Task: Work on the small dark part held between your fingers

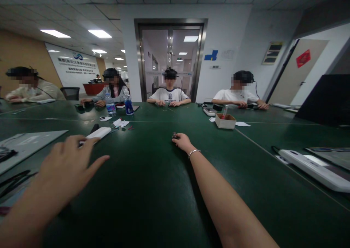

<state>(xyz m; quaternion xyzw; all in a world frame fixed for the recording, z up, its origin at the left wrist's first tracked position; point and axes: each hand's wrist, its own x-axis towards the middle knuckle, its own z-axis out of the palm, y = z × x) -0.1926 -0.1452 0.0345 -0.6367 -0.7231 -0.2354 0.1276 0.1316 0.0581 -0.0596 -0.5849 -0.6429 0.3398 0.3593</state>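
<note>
My right hand point(182, 141), with a silver bracelet point(194, 153) at its wrist, reaches forward to the middle of the green table point(142, 189). Its fingers are closed on a small shiny metallic object point(174, 135), too small to name. On the left, my left hand point(67, 162) hovers over the table with thumb and fingers apart, holding nothing I can see. Just beyond its fingertips lies a long white device point(100, 133), partly hidden by the fingers, and I cannot tell whether they touch it.
Two plastic bottles point(129, 105) and paper scraps point(120, 123) are at the far left. A small open box point(225, 122) stands at the far right. A white power strip point(314, 169) lies at the right, a grey board point(30, 142) at the left. Several people sit across the table.
</note>
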